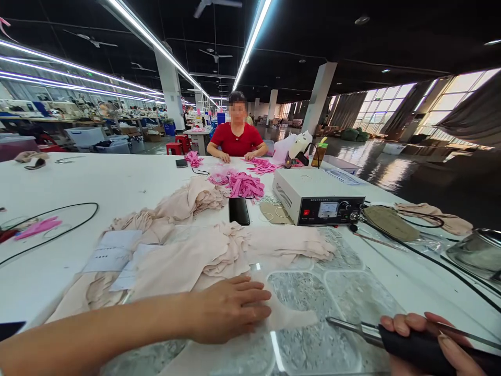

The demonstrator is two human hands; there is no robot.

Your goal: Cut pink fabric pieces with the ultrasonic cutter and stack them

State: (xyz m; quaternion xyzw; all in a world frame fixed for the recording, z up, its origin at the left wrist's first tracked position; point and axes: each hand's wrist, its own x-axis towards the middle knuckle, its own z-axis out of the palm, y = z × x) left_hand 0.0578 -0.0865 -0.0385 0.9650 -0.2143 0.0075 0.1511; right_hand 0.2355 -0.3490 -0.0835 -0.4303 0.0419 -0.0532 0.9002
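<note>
My left hand (229, 309) lies flat with fingers stretched out, pressing a beige fabric piece (291, 317) onto a glass plate (313, 297) over grey padding. My right hand (426, 342) is wrapped round the black handle of a cutting tool (415, 347); its metal tip (344, 325) points left towards the fabric. Behind my left hand sits a pile of beige fabric pieces (219, 250) with white paper slips (111, 250).
A white control box with a meter (319, 196) stands mid-table, a black phone (239, 210) beside it. Pink fabric bits (245, 185) lie further back. A person in a red shirt (237, 138) sits at the far side. Black cables (58, 232) cross the white table (125, 180).
</note>
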